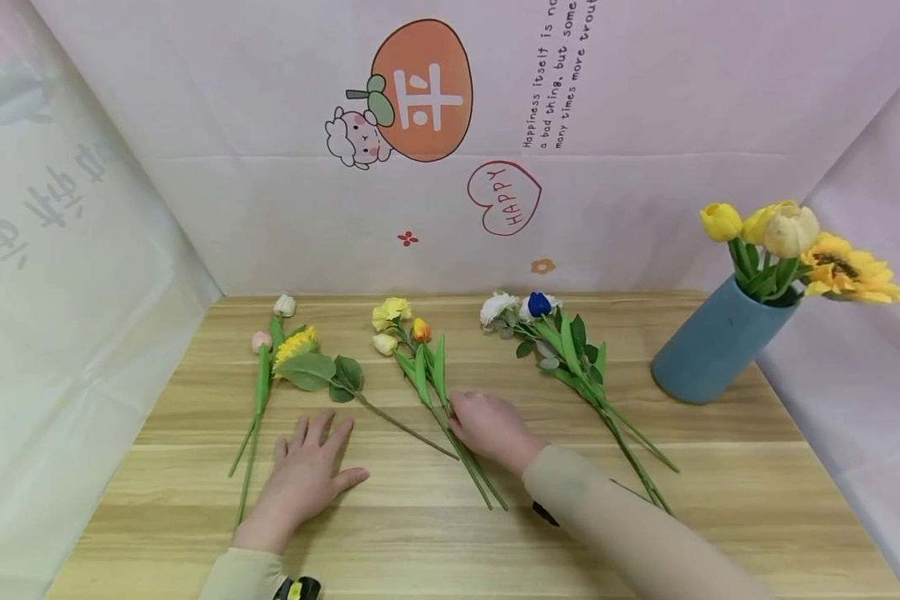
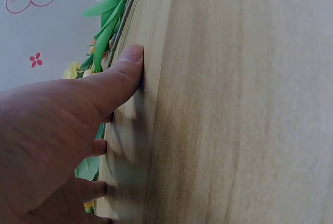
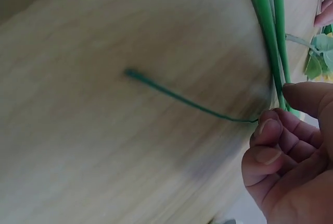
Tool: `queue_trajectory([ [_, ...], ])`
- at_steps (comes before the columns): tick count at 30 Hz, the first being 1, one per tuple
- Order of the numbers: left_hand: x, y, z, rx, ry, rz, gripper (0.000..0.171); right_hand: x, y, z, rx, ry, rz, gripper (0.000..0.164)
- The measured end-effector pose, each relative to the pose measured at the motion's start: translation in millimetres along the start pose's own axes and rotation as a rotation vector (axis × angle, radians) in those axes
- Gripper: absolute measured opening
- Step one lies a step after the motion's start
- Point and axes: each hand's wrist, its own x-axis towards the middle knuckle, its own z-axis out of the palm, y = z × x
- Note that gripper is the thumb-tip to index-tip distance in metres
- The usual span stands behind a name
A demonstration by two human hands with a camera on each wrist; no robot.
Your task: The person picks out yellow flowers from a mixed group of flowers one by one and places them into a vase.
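Fingers of my right hand pinch slim green flower stems; left hand spread, released, on light-brown wooden worktop.

Straight ahead of the right grip, the backdrop cloth shows a red heart lettered "HAPPY", sideways. Beyond it, slightly right of that grip, I read three upward-running lines, cut short: "Happiness itself is no", "a bad thing, but some", "many times more trou". Up and left, an orange fruit bears "平". Left of the left grip, faint characters elude me.
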Motion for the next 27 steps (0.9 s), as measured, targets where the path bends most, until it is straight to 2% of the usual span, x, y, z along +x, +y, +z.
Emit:
queue_trajectory([
  [5, -0.8, -0.1, -0.2, -0.004, 0.006, 0.004, 0.077, 2.9, -3.1, 1.7, -0.003, -0.005, 0.036, 0.024],
  [13, -0.8, -0.2, -0.4, -0.003, 0.002, 0.002, 0.078, 7.7, -5.6, -1.5, 0.058, -0.040, 0.162, 0.017],
  [17, -0.6, -1.1, 1.1, -0.006, 0.001, -0.001, 0.078, 5.6, -0.5, -7.3, 0.076, 0.020, 0.166, 0.020],
  [20, -0.3, -1.9, 2.1, -0.003, 0.003, 0.000, 0.078, 3.2, 5.8, -13.4, 0.048, 0.061, 0.162, 0.021],
  [27, -0.5, -0.9, 1.1, -0.002, 0.002, 0.000, 0.078, -4.0, 21.2, -33.1, 0.007, 0.075, 0.168, 0.014],
])
